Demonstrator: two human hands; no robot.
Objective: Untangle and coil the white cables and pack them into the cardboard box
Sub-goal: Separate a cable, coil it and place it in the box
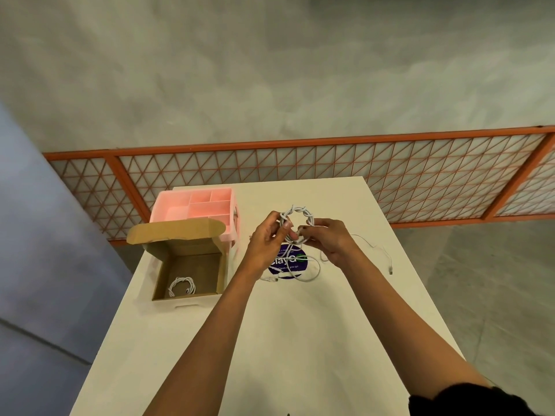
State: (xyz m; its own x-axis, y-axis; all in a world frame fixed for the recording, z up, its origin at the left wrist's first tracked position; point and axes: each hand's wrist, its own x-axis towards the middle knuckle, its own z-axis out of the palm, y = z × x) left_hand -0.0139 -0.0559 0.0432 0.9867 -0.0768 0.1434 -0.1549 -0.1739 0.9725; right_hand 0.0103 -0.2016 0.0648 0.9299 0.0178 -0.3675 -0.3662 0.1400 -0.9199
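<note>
Above the middle of the white table [300, 340], both hands hold a coiled white cable [300, 212], wound into a small ring with twisted turns around its rim. The left hand [265, 240] has its grip closed on the ring's left side, thumb and fingers pinching the strands. The right hand [329, 238] pinches the lower right part of the ring, its fingers curled around the cable there. A strand hangs from the ring down to the table.

Below the hands, a loose white cable [312, 273] lies in open loops across a round dark purple sticker [292, 262]. A thin white cable [372, 246] trails off to the right and ends in a small plug.

To the left stands the open brown cardboard box [192, 262], its lid folded back. A second white coil [181, 286] lies on the box's floor. Just behind the box sits a pink plastic organiser tray [195, 210] with several compartments.
</note>
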